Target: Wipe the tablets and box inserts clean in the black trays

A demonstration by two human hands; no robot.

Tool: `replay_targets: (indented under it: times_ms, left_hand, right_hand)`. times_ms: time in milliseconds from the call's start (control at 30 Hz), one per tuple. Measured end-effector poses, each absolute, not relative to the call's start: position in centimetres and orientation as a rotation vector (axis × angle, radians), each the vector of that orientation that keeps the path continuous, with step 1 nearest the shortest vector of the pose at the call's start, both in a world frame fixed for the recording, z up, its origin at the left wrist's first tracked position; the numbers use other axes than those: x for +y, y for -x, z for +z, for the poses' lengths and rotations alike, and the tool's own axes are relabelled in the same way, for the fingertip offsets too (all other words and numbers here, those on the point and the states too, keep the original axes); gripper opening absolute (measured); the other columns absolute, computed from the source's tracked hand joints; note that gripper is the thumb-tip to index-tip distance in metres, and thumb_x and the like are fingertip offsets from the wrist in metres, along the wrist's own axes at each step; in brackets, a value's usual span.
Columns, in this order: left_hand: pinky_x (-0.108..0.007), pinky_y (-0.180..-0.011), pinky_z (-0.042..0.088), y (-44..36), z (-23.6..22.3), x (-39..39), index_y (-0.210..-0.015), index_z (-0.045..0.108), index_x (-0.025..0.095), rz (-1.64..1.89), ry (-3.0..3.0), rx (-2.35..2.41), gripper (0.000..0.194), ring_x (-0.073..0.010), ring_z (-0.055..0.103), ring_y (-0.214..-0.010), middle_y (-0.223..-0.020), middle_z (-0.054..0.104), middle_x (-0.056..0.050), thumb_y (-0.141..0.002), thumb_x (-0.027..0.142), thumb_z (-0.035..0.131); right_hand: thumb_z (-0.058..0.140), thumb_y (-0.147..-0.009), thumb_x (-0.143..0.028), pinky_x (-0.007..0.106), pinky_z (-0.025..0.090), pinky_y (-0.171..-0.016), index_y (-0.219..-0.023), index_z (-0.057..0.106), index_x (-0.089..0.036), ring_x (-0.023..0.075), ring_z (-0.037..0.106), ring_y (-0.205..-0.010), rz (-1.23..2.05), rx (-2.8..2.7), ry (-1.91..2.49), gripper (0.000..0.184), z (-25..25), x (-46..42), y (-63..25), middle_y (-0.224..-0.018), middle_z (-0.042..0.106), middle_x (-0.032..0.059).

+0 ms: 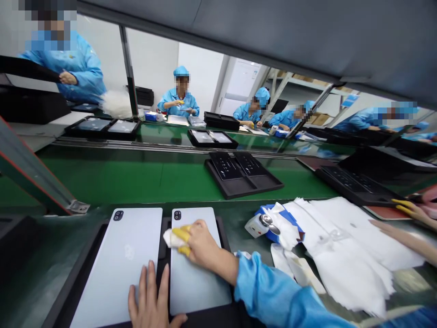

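Two pale blue-grey tablets lie back side up, next to each other in a black tray (79, 255). My right hand (201, 246), with yellow finger cots, pinches a white wiping cloth (170, 238) against the upper left part of the right tablet (200, 291). Fingers spread, my left hand (150, 296) rests at the lower right of the left tablet (118, 259) and over the gap between the two. The left hand holds nothing. Each tablet has a dark camera block in its upper left corner.
Right of the tray stand a pump bottle (259, 225), a blue box (290, 218) with tissues and a pile of white sheets (344, 255). Beyond runs a green conveyor (136, 177) carrying a black tray of tablets (244, 175). Another person's hand (411, 209) reaches in at right.
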State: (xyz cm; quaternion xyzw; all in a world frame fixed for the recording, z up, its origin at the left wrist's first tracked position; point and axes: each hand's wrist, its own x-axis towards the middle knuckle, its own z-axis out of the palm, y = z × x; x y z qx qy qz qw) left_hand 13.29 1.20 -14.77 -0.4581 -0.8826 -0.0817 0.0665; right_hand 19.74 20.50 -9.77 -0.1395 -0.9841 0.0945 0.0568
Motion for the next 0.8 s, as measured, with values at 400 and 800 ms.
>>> replay_targets:
  times_ms: [400, 800]
  left_hand:
    - [-0.062, -0.118, 0.020, -12.8, -16.8, 0.2, -0.147, 0.041, 0.009, -0.408, 1.469, -2.592, 0.073, -0.0388, 0.026, -0.148, -0.161, 0.027, -0.025, -0.081, 0.032, 0.061]
    - [-0.060, -0.118, 0.022, -12.8, -15.6, 0.8, -0.146, 0.044, 0.018, -0.210, 1.536, -2.802, 0.065, -0.0315, 0.030, -0.149, -0.159, 0.035, -0.009, -0.082, 0.028, 0.052]
  right_hand:
    - [0.060, -0.093, -0.031, 0.041, 0.032, -0.092, -0.129, 0.063, -0.018, 0.0267, 0.060, -0.102, 0.186, -2.976, 0.748, 0.039, -7.4, 23.5, -17.3, -0.112, 0.069, 0.0144]
    - [0.062, -0.092, -0.037, 0.041, 0.032, -0.096, -0.133, 0.060, -0.024, 0.0251, 0.061, -0.104, 0.326, -2.938, 0.521, 0.043, -10.8, 21.8, -26.4, -0.116, 0.069, 0.0100]
